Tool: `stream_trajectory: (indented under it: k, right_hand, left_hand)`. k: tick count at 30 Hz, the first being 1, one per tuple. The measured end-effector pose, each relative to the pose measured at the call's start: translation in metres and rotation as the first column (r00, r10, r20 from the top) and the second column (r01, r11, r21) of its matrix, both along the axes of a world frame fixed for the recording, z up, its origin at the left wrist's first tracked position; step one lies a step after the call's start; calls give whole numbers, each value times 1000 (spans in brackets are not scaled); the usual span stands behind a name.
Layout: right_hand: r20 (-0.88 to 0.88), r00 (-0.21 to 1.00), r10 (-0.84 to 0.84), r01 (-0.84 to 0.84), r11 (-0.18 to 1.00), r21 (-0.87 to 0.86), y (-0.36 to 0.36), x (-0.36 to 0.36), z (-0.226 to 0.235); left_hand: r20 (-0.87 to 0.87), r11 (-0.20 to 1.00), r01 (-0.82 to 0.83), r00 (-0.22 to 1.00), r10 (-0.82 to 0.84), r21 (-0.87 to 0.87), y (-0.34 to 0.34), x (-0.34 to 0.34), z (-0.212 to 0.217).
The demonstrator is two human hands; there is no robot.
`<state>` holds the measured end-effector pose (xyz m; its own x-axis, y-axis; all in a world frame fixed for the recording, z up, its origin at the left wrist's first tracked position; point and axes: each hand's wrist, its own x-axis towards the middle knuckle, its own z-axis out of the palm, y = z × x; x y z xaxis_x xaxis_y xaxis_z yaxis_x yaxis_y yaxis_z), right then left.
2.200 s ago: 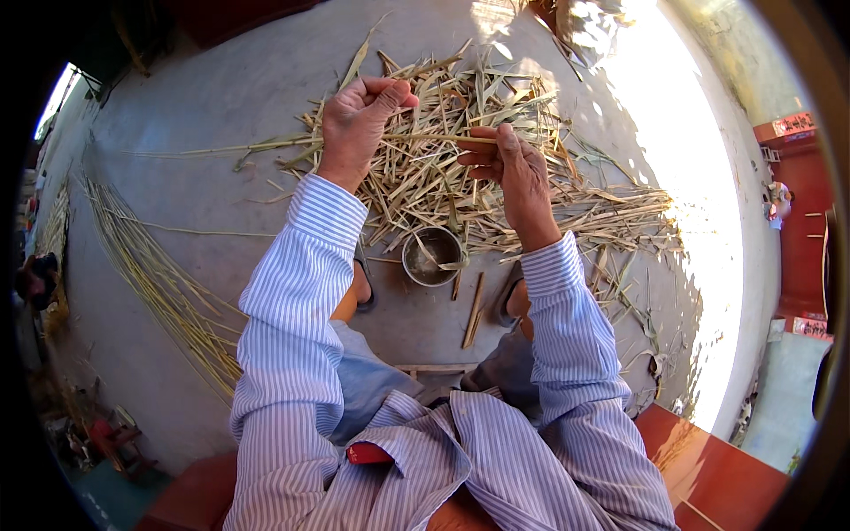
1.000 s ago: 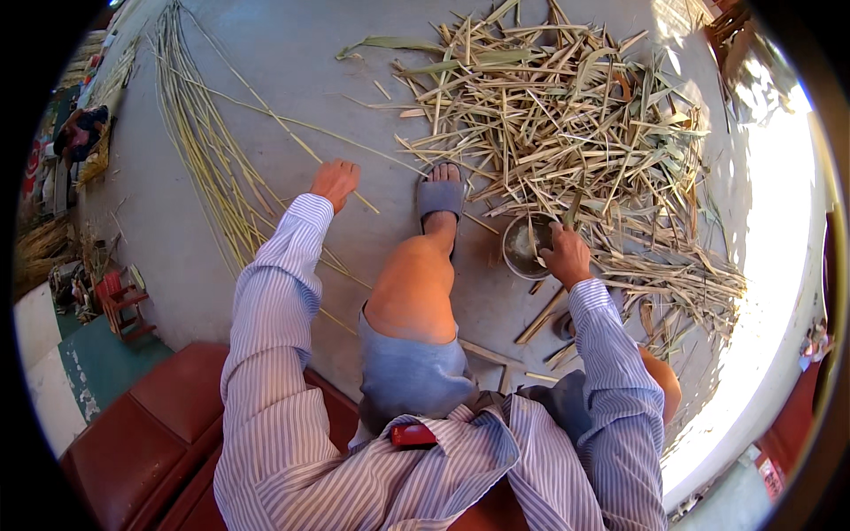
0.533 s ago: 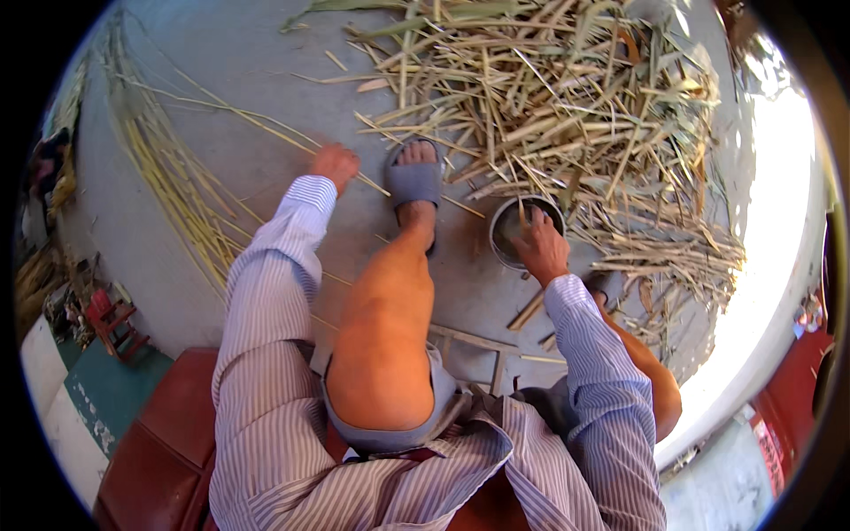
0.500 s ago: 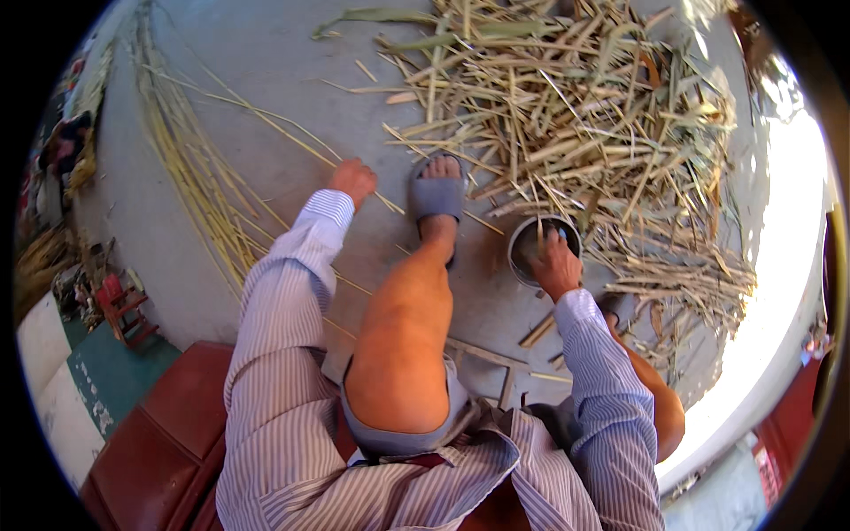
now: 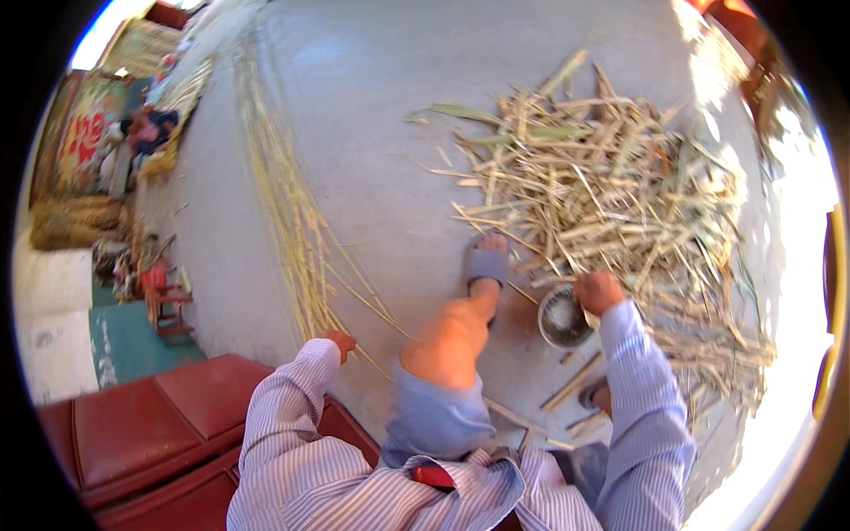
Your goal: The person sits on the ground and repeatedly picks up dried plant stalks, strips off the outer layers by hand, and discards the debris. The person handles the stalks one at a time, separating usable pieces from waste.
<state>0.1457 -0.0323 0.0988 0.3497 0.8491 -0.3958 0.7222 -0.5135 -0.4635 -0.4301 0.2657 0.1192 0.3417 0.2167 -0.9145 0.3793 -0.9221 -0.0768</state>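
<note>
Long thin stalks [image 5: 292, 239] lying spread on the concrete floor [image 5: 390, 115], their near ends touching the left hand [image 5: 339, 343], fingers curling, grip unclear; right hand [image 5: 598, 292] closing at the rim of a metal bowl [image 5: 563, 316], beside a heap of cut stalk pieces [image 5: 611, 195]

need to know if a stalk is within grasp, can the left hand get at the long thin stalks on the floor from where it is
Probably yes: the left hand is already down at the near ends of the long thin stalks, with bare concrete floor around and nothing lying between.
</note>
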Motion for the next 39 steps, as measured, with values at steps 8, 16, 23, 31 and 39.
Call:
stream_trajectory:
  k: [8, 16, 23, 31, 39]
  right_hand:
    - [186, 893, -410, 284, 833, 474, 43, 179, 226]
    - [359, 466, -809, 708, 584, 396, -219, 231, 180]
    - [199, 62, -978, 998, 59, -23, -498, 88, -49]
    - [43, -18, -999, 1000, -17, 8, -473, 17, -127]
    - [129, -156, -979, 974, -174, -143, -398, 102, -111]
  left_hand:
    - [614, 960, -271, 745, 260, -77, -32, 121, 87]
    - [763, 984, -3, 632, -137, 180, -21, 296, 159]
    - [855, 773, 634, 411, -318, -17, -124, 490, 104]
    - [700, 780, 588, 650, -295, -217, -237, 518, -48]
    - [562, 804, 567, 730, -388, -181, -278, 450, -109]
